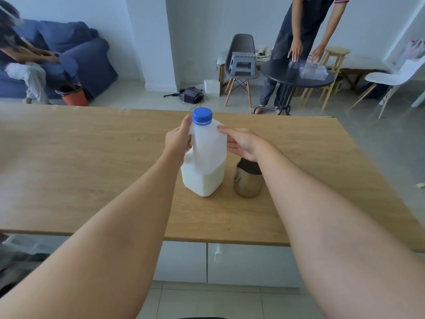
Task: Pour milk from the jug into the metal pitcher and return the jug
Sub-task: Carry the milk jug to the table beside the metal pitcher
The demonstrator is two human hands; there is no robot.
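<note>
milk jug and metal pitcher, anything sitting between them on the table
Nothing. In the head view only a narrow strip of bare wooden table separates the milk jug from the metal pitcher; they stand side by side, apart.

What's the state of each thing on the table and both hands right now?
milk jug: upright on the table, partly full
blue cap: on the jug
metal pitcher: upright right of the jug, mouth hidden by the forearm
left hand: grip closed on the jug's handle
right hand: open, fingertips against the jug's shoulder
</note>
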